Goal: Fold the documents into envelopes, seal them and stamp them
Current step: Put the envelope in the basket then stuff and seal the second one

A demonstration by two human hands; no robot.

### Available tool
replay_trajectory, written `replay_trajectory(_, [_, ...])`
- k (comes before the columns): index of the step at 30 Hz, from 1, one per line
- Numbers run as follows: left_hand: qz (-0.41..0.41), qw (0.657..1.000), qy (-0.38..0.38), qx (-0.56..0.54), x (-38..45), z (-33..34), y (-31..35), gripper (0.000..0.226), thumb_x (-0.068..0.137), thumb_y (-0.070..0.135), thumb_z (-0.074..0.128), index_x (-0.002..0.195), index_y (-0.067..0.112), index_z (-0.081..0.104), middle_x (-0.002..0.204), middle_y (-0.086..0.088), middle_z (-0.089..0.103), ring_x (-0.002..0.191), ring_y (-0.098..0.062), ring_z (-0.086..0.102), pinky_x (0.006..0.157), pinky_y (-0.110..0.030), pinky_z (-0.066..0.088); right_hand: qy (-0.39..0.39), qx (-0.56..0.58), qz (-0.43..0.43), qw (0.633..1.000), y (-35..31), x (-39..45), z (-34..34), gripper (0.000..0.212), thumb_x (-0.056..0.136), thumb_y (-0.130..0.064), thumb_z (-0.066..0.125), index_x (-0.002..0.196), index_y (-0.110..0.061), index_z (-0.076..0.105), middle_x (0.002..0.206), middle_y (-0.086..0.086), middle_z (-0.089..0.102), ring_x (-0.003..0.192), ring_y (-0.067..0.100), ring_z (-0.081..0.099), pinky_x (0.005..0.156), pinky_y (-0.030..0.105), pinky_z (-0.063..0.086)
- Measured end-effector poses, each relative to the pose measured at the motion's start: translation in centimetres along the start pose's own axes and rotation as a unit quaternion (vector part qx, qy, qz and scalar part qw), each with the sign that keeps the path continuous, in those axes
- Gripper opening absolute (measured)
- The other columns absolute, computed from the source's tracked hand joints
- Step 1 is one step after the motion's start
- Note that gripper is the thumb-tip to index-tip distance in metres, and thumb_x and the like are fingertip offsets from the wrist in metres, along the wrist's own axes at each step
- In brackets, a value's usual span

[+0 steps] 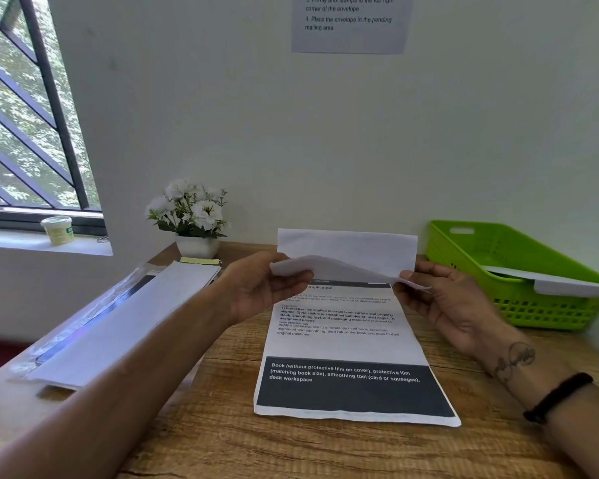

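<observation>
On the wooden desk (194, 430), which fills the lower half of the view, a printed document (346, 344) lies at the centre with its dark band toward the person, and its far end is lifted and curled back over the text. The left hand (256, 292) pinches the lifted corner at about 10 o'clock from the middle of the sheet, and the right hand (440, 299) pinches the other corner at about 2 o'clock, so both hands grasp the paper by thumb and fingers. I judge that the first fold is only starting, because no crease is pressed yet. The risk from here is a crooked fold: the right corner hangs a little lower than the left, and if the edges are not aligned with the sides of the sheet before pressing, the crease will run slanted and the document may not fit the envelope. The near end is free on the desk, so it may also slide when the top is pulled. At 3 o'clock stands a green basket (471, 250), and one white envelope (547, 280) lies in it, its end passing over the rim. At 9 o'clock a stack of white sheets (125, 323) lies beside a clear plastic sleeve (80, 323); a flower pot (196, 245) stands at 11 o'clock.
</observation>
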State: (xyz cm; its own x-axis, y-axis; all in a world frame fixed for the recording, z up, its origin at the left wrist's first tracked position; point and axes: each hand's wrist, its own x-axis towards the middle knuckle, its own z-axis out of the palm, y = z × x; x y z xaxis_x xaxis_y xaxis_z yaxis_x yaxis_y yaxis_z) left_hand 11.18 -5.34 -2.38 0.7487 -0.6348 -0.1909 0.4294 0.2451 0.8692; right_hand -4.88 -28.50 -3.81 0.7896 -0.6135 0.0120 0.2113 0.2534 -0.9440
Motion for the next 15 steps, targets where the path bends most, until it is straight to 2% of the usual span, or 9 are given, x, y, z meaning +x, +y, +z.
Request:
replay_trajectory(3, [0.001,1.000,0.000,-0.016,0.1,-0.1,0.2,0.031,0.101,0.004,0.053,0.130,-0.006,0.060,0.102,-0.029,0.074,0.082,-0.035,0.078,0.076,-0.044,0.067,-0.008,0.011,0.002,1.000,0.0,0.2,-0.1,0.014,0.090,0.006,0.067,0.101,-0.001,0.070,0.095,0.017,0.073,0.075,0.025,0.069,0.061,0.026,0.062])
replay_trajectory(6, [-0.003,0.999,-0.017,-0.029,0.0,-0.2,0.4,0.037,0.101,0.021,0.057,0.129,-0.005,0.057,0.104,-0.030,0.072,0.088,-0.039,0.076,0.082,-0.048,0.065,-0.016,0.018,0.007,1.000,0.0,0.2,0.0,0.017,0.092,0.010,0.061,0.107,0.004,0.069,0.099,0.019,0.072,0.079,0.025,0.069,0.062,0.026,0.062])
replay_trajectory(9, [-0.008,0.999,-0.025,-0.036,0.5,-0.8,0.6,0.061,0.101,0.048,0.058,0.128,-0.007,0.058,0.121,-0.033,0.066,0.093,-0.042,0.074,0.085,-0.049,0.064,-0.009,0.067,0.022,0.997,-0.4,-0.1,0.3,0.018,0.093,0.009,0.047,0.094,0.005,0.065,0.095,0.021,0.068,0.081,0.030,0.069,0.064,0.032,0.064])
replay_trajectory(11, [-0.008,0.999,-0.026,-0.032,0.7,-1.3,0.7,0.072,0.098,0.056,0.059,0.130,-0.008,0.059,0.127,-0.034,0.064,0.100,-0.044,0.073,0.087,-0.050,0.064,-0.008,0.096,0.029,0.995,-0.7,-0.2,0.2,0.017,0.091,0.000,0.044,0.082,0.002,0.059,0.091,0.023,0.066,0.081,0.036,0.068,0.068,0.038,0.065])
replay_trajectory(13, [0.008,0.999,-0.034,0.006,0.8,-1.4,0.7,0.070,0.095,0.055,0.065,0.127,-0.007,0.065,0.125,-0.033,0.066,0.102,-0.041,0.073,0.089,-0.047,0.064,-0.020,0.062,0.024,0.998,-0.8,-0.1,-0.1,0.021,0.093,-0.010,0.050,0.080,0.002,0.061,0.090,0.023,0.068,0.082,0.037,0.069,0.070,0.039,0.065])
replay_trajectory(15, [0.040,0.996,-0.047,0.063,0.4,-1.0,0.7,0.050,0.091,0.040,0.075,0.117,-0.003,0.072,0.119,-0.028,0.070,0.099,-0.035,0.074,0.090,-0.043,0.064,-0.031,-0.026,0.005,0.999,-0.4,0.0,-0.2,0.024,0.091,-0.012,0.066,0.093,0.012,0.066,0.095,0.024,0.070,0.081,0.031,0.069,0.068,0.036,0.064])
